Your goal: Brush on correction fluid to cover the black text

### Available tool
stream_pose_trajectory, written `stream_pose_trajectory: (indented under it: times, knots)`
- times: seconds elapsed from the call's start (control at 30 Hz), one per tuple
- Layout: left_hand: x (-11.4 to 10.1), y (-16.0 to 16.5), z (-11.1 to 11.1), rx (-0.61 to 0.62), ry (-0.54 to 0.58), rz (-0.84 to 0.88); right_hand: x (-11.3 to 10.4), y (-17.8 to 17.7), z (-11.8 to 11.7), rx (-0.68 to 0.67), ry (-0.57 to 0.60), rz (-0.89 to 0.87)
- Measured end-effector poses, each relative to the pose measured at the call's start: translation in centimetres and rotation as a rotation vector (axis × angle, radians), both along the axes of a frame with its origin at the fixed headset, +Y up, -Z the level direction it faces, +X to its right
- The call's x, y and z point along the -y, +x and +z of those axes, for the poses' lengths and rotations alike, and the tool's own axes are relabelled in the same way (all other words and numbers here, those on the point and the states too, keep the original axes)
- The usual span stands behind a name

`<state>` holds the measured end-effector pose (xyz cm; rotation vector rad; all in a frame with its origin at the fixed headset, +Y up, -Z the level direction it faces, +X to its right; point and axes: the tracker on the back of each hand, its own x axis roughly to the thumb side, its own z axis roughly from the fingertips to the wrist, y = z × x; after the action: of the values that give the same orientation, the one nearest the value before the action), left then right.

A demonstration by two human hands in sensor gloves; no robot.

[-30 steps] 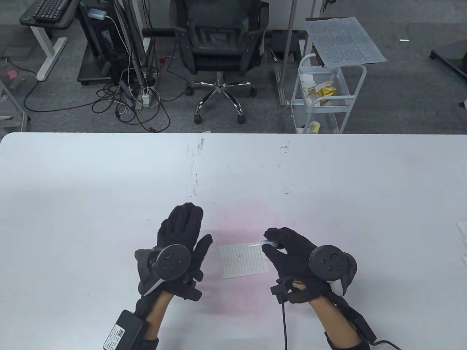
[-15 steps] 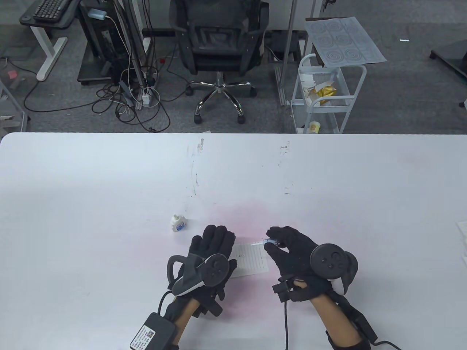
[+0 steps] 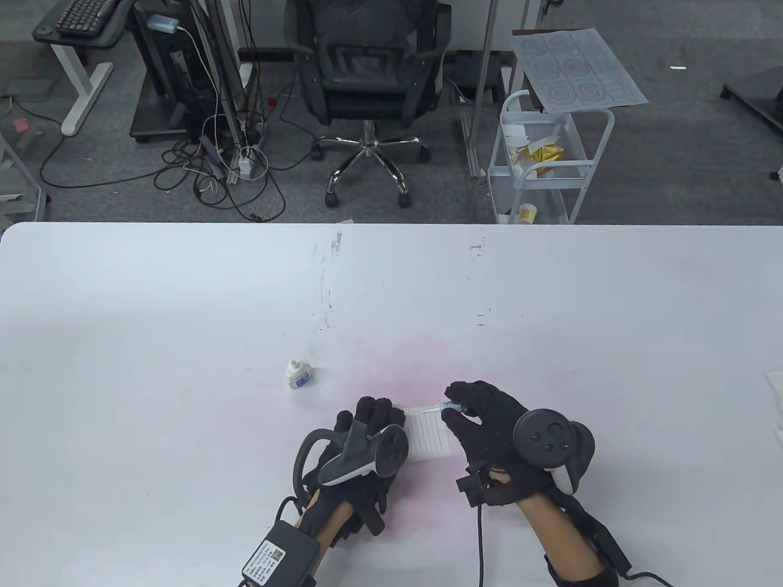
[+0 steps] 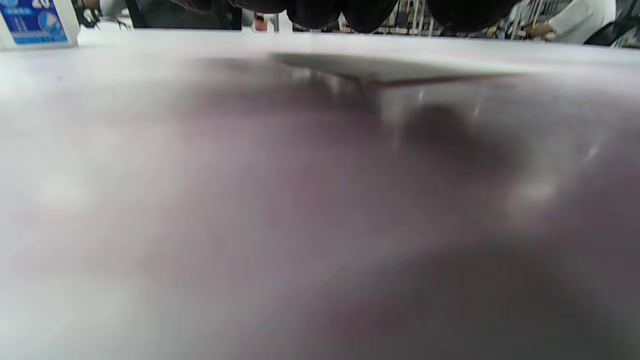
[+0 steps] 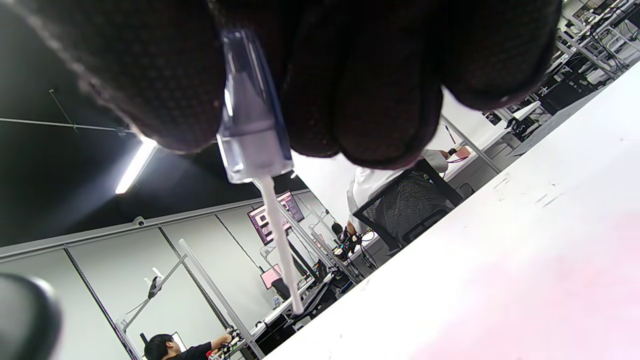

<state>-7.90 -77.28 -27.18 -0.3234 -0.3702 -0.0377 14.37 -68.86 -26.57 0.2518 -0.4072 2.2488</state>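
A small lined paper (image 3: 431, 435) lies on the white table (image 3: 183, 293). My left hand (image 3: 373, 417) rests flat on the paper's left part, fingers straight, and hides the black text. My right hand (image 3: 457, 400) pinches the clear blue brush cap (image 3: 451, 406) between thumb and fingers, and the thin white brush (image 3: 431, 412) points left over the paper's top edge. In the right wrist view the cap (image 5: 250, 115) and brush stem (image 5: 281, 240) hang from the fingers (image 5: 360, 75). The open correction fluid bottle (image 3: 298, 374) stands left of the paper, also seen as the bottle (image 4: 35, 22) in the left wrist view.
A pink stain (image 3: 404, 361) marks the table around the paper. Beyond the far edge stand an office chair (image 3: 367, 73) and a white cart (image 3: 550, 153). Something white pokes in at the table's right edge (image 3: 775, 388).
My left hand moved right, uncovering the bottle that now stands alone, and settled flat on the paper's left side. The right hand stayed in place with the brush.
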Motion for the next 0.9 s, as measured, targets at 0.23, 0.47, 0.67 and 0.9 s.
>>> stream_pose_trajectory:
  times: [0.23, 0.47, 0.67, 0.9]
  knots:
    - [0.8, 0.3, -0.1, 0.009, -0.083, -0.046, 0.7, -0.7, -0.2, 0.003, 0.001, 0.059]
    - [0.3, -0.5, -0.2, -0.003, -0.066, 0.035, 0.9, -1.2, -0.2, -0.003, 0.01, 0.087]
    - [0.3, -0.7, -0.6, -0.045, -0.059, 0.017, 1.5, -2.0, -0.4, -0.012, 0.005, 0.12]
    - [0.9, -0.7, -0.8, -0.061, -0.091, -0.045, 2.8, -4.0, -0.6, -0.054, 0.007, 0.213]
